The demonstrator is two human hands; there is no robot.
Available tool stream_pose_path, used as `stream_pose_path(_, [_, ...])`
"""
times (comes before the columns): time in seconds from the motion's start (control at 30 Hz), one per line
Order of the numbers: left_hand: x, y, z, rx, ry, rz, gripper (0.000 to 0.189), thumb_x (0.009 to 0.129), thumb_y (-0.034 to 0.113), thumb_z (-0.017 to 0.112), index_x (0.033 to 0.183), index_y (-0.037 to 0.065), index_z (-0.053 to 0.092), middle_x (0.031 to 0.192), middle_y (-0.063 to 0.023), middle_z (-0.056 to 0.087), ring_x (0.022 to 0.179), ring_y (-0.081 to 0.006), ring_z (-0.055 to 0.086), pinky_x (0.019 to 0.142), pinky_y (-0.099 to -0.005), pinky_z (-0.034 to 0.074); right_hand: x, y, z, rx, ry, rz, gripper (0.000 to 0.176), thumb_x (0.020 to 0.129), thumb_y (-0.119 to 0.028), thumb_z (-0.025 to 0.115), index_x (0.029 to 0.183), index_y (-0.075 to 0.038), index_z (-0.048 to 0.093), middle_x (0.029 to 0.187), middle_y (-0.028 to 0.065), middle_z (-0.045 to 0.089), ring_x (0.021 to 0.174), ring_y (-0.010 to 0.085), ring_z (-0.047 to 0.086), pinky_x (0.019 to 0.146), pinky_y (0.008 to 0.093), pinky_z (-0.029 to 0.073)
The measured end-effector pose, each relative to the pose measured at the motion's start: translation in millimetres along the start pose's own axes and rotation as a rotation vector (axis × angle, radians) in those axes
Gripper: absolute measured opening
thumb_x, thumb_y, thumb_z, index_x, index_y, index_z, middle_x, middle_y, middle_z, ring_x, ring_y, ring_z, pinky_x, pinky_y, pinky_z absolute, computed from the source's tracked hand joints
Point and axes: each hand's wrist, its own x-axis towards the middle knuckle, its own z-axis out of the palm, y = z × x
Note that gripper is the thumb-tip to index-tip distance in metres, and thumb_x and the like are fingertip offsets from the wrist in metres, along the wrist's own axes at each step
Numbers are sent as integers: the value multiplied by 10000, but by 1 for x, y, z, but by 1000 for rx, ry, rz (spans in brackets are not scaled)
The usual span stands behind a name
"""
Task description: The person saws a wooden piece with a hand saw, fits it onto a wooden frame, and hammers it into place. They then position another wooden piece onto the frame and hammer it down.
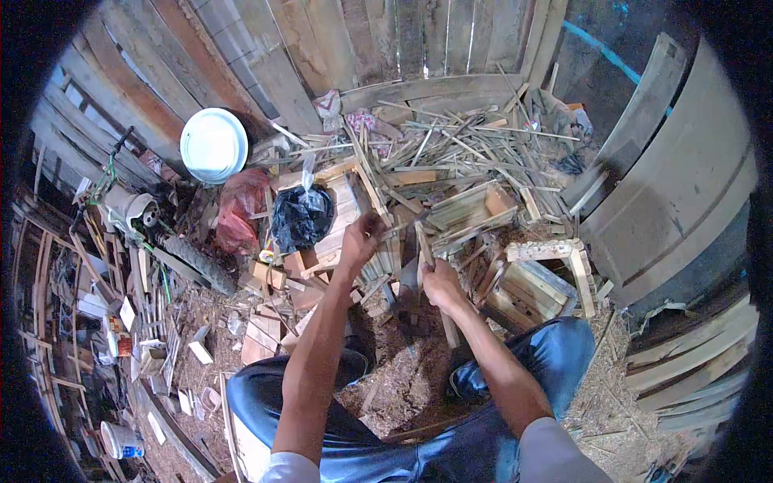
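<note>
While the left hand [360,239], right of the bag [299,216], pinches a slat [396,229], the right hand [441,283] clamps a stick [424,245]; slat judged light, stiff, splintery: grip mid-length.

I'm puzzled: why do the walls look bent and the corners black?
Head view: a fisheye lens bows the weathered wooden wall planks and blackens the corners; light is soft, without glare; the right hand gripping a thin wooden strip looks fairly sharp.
</note>
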Motion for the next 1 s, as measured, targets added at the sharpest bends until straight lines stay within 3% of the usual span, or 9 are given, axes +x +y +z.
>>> stream_pose_path(0.17, [4,0,-13,181,-82,140,248,824,87,645,1056,1,627,936,-177,672,889,-268,651,800,-370,504,8,5,4,108,53,-78,362,982,-326,496,1065,24,536,728,155,601,500,257,590,446,387,494])
stream_pose_path(0.23, [2,1,-15,294,-69,351,254,807,74,646,1052,8,629,942,-187,666,916,-308,649,809,-388,503,2,-7,-3,138,-31,-3,536,949,-334,501,1255,105,491,1163,329,576,1117,440,559,970,458,443])
stream_pose_path(0.37, [-5,9,-13,370,-112,226,277,786,28,557,1057,52,608,1010,-184,655,954,-421,585,831,-467,484,7,0,6,133,-51,-37,568,950,-327,502,1310,109,447,1217,327,551,1159,426,537,1004,448,419])
stream_pose_path(0.43, [-6,9,-14,411,-147,248,293,778,3,547,1062,51,602,1019,-192,648,935,-426,585,826,-466,483,15,13,20,38,112,-76,308,974,-299,523,1078,-11,552,674,115,567,511,237,567,420,373,476])
stream_pose_path(0.57, [-7,-1,-13,225,-154,282,308,765,-45,533,1056,34,594,1057,-203,610,937,-440,563,828,-477,466,12,6,13,61,97,-74,321,974,-307,526,1091,-8,545,684,117,571,509,229,556,415,371,473])
stream_pose_path(0.67, [-11,0,-13,240,-72,295,329,752,-61,524,1064,23,586,1066,-205,589,955,-437,553,837,-477,458,-4,-16,-11,187,-111,50,551,951,-331,512,1291,100,467,1214,330,550,1182,421,522,1004,461,414])
stream_pose_path(0.77, [-19,-3,-9,342,19,289,363,731,-84,506,1073,16,576,1055,-209,584,969,-432,552,847,-473,456,6,-1,2,174,-37,3,547,955,-335,506,1281,102,468,1211,322,555,1175,427,524,1002,465,415])
stream_pose_path(0.83, [-21,4,-10,380,54,263,384,717,-100,494,1077,13,571,1038,-213,588,973,-431,552,849,-473,456,6,1,3,140,16,-64,348,976,-331,528,1098,-5,535,686,111,551,518,213,541,430,366,458])
stream_pose_path(1.0, [-18,14,-2,-86,4,59,285,739,-69,533,1008,3,589,980,-211,598,865,-405,588,760,-453,490,14,15,17,52,122,-149,333,979,-306,513,1098,4,533,704,122,557,506,217,539,451,381,452])
